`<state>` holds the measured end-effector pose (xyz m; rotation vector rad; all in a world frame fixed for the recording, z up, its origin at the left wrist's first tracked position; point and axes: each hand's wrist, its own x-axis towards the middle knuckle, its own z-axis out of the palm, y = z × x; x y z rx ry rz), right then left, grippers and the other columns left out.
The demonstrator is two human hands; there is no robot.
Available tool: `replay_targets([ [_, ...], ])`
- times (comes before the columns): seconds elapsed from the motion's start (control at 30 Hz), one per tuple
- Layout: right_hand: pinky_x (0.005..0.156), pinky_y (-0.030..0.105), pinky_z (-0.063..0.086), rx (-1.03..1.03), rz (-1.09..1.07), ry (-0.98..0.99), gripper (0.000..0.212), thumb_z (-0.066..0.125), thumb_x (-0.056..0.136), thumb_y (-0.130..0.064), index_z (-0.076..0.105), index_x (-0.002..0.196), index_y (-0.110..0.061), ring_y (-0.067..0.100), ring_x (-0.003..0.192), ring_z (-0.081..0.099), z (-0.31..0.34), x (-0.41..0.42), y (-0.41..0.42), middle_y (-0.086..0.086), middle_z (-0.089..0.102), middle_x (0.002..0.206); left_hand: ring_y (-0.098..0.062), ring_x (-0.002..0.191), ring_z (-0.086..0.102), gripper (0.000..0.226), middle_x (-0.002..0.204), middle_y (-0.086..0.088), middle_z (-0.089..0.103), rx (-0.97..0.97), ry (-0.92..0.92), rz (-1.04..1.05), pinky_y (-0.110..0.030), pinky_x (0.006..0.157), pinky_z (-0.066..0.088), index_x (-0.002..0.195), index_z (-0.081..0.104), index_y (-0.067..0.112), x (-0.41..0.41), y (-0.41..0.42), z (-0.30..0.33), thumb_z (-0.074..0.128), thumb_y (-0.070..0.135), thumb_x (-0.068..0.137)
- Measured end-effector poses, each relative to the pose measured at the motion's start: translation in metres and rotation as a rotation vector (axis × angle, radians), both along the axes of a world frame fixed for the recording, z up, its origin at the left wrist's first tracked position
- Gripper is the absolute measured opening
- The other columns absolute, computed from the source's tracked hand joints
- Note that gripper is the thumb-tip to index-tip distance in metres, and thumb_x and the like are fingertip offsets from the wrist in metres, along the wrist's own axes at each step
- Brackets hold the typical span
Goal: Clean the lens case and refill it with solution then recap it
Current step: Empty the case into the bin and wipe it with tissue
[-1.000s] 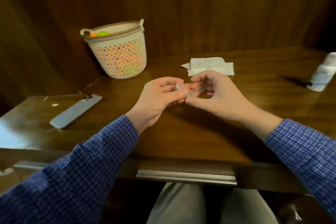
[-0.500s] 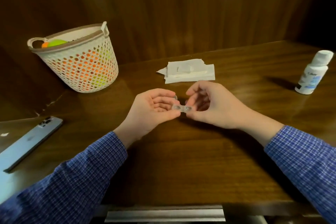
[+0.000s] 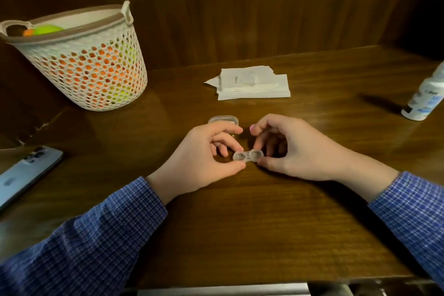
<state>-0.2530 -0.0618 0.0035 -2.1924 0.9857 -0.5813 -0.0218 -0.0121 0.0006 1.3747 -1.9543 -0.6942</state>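
Note:
A small clear lens case (image 3: pixel 248 155) with two round wells is held level just above the wooden table (image 3: pixel 252 228). My left hand (image 3: pixel 206 158) pinches its left end between thumb and fingers. My right hand (image 3: pixel 290 149) pinches its right end the same way. Both wells face up and look uncapped. A clear plastic lid or box (image 3: pixel 223 119) lies on the table just behind my left hand, partly hidden by it. The white solution bottle (image 3: pixel 425 96) with a blue label stands at the right edge, its top cut off by the frame.
Folded white tissues (image 3: pixel 254 84) lie behind my hands. A white perforated basket (image 3: pixel 93 72) with orange and green items stands at the back left. A blue phone (image 3: pixel 26 173) lies at the left edge. Wood panelling backs the table.
My hands have come down close to the table with the case between them, now held flat with its wells up. The clear lid behind my left hand has come into view.

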Motion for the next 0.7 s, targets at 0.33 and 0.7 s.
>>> replay_targets([
  [0.33,0.073,0.016,0.057,-0.116,-0.18,-0.215,0.021,0.077,0.086,-0.021,0.066,0.101,-0.031,0.006,0.082,0.07,0.021,-0.004,-0.016,-0.01,0.072,0.094,-0.002,0.092,0.068,0.059,0.102,0.023,0.074,0.03,0.019,0.039,-0.01,0.075,0.05,0.136,0.061,0.029,-0.001,0.003,-0.006,0.086,0.025,0.082],
  [0.7,0.092,0.035,0.054,-0.196,-0.453,0.182,0.047,0.06,0.102,-0.038,0.06,0.139,-0.01,0.027,0.116,0.063,0.024,0.058,-0.166,0.01,0.065,0.133,0.0,0.091,0.067,0.055,0.102,0.024,0.073,0.055,0.044,0.024,-0.009,0.073,0.049,0.13,0.063,0.035,0.002,-0.004,-0.012,0.086,0.027,0.081],
])
